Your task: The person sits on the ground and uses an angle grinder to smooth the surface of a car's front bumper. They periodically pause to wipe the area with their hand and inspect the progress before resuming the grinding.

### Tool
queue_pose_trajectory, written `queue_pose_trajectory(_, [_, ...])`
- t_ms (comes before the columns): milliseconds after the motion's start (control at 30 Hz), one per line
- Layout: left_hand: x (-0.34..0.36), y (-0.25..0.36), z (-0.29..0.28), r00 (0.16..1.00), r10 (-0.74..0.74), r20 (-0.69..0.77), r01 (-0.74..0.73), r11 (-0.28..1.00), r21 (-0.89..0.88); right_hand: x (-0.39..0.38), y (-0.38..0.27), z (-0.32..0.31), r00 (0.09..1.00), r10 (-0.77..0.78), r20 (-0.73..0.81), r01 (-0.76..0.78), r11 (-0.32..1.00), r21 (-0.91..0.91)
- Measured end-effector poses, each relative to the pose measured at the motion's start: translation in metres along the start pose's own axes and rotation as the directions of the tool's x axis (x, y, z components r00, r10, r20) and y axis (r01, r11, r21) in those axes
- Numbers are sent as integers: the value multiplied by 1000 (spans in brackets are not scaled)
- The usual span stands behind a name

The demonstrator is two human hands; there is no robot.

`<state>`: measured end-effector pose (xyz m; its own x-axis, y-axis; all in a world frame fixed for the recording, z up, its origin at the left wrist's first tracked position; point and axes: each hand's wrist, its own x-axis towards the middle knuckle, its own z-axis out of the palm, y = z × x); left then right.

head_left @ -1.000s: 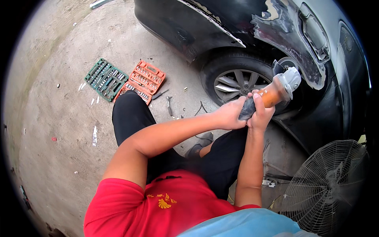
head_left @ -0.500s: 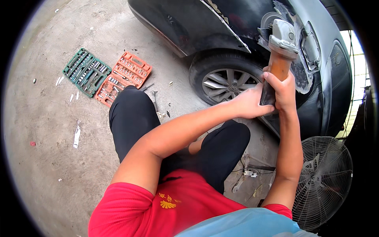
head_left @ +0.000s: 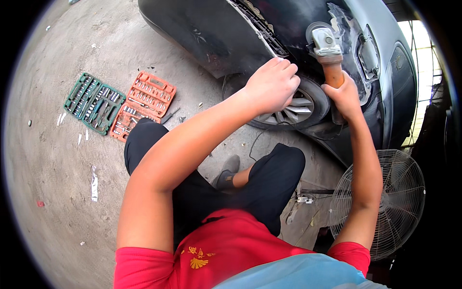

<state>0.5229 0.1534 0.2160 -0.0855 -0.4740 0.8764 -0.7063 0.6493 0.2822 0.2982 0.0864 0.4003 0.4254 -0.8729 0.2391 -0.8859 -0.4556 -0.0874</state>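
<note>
My right hand is wrapped around the orange body of an angle grinder. The grinder's pale metal head and round disc are up against the scraped, partly bare panel above the wheel arch of a dark car. My left hand is off the grinder, its fingers curled in just above the tyre, near the lower end of a dark panel's ragged edge. Whatever may be in those fingers is hidden from this side. Below it is the car wheel with its silver spokes.
A large round wire fan stands by my right arm. On the concrete floor to the left lie an open green socket set case and an open orange one. A thin black cable runs near my foot.
My left hand has let go of the grinder's rear end and moved left and up toward the panel edge. The right hand has kept the grinder, shifting slightly left in view.
</note>
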Motion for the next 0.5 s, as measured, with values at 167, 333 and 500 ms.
queue_pose_trajectory(167, [-22,-7,-27,993,50,-105,-60,994,-92,-17,-27,67,998,60,11,-60,998,-10])
queue_pose_trajectory(333, [-22,-5,-31,989,12,-151,-34,990,-140,-19,-30,120,993,120,15,-121,992,36])
queue_pose_trajectory(500, [-24,-9,-28,984,18,-179,-50,983,-175,-13,-49,138,984,175,34,-176,983,50])
